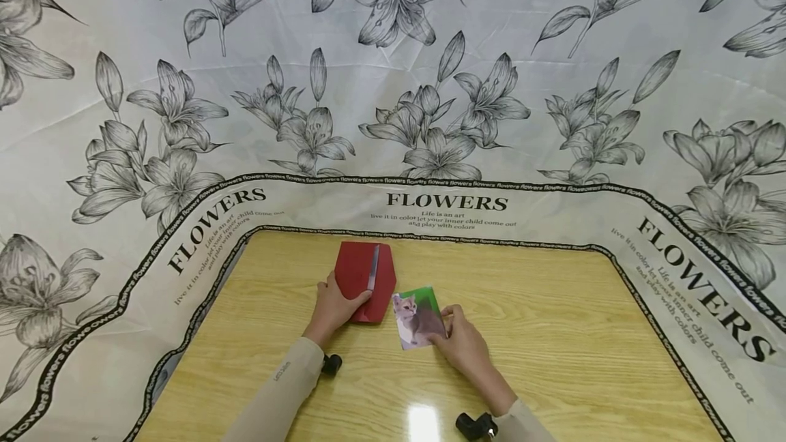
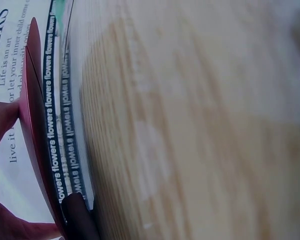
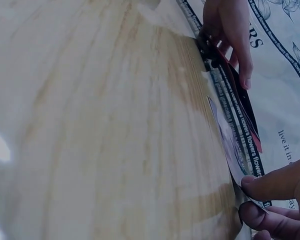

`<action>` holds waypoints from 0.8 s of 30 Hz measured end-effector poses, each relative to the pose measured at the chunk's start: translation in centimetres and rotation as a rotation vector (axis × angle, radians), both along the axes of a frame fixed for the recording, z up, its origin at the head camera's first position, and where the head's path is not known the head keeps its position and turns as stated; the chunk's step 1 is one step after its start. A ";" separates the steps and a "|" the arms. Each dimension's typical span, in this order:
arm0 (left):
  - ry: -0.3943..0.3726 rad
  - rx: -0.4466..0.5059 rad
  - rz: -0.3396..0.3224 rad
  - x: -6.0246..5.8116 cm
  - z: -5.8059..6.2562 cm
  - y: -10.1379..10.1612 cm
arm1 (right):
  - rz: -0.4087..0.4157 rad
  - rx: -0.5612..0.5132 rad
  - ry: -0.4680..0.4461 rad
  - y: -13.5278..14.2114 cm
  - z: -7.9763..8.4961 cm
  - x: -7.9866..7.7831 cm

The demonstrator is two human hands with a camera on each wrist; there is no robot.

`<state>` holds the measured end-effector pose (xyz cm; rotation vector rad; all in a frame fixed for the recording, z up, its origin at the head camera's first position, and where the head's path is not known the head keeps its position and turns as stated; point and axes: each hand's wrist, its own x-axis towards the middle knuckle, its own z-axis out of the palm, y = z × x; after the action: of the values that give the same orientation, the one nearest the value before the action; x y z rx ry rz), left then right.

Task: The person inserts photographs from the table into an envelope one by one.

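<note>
A red paper envelope (image 1: 355, 270), its pointed flap toward the right, is gripped by my left hand (image 1: 333, 311). The thumb lies across its front, near a dark shiny strip (image 1: 374, 268). The left wrist view catches the envelope (image 2: 36, 125) nearly edge-on, raised above the table. To the right, my right hand (image 1: 464, 343) pinches a small picture card (image 1: 424, 325) by its right edge between thumb and fingers. A cat on a green background is printed on it. Seen from the right wrist, the card (image 3: 226, 140) is a thin tilted sheet held apart from the envelope.
Under both hands is a wood-grain table (image 1: 540, 333) with a bright reflection near its front. White cloth (image 1: 448, 213) printed with flowers and lettering borders it at the back and sides. Black wrist devices (image 1: 331, 364) sit at both cuffs.
</note>
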<state>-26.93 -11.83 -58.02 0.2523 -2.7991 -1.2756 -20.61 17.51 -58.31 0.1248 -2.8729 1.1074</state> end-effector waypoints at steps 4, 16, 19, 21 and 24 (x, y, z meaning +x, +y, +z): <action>-0.001 0.000 0.000 0.0 0.1 0.0 | 0.026 -0.048 -0.028 0.5 0.2 -0.2; 0.007 0.000 -0.010 0.1 0.5 0.0 | 0.014 -0.269 -0.093 1.6 1.1 -0.6; 0.008 -0.002 -0.010 0.1 0.5 0.0 | 0.008 -0.299 -0.079 1.8 1.1 -0.8; 0.006 -0.003 -0.010 0.2 0.5 0.0 | 0.000 -0.316 -0.066 2.0 1.2 -0.9; 0.002 0.000 -0.011 0.3 0.5 0.0 | -0.014 -0.354 -0.045 2.2 1.2 -1.1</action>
<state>-26.65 -11.82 -57.47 0.2355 -2.8028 -1.2771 -21.75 19.74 -57.11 0.0622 -2.6545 1.6089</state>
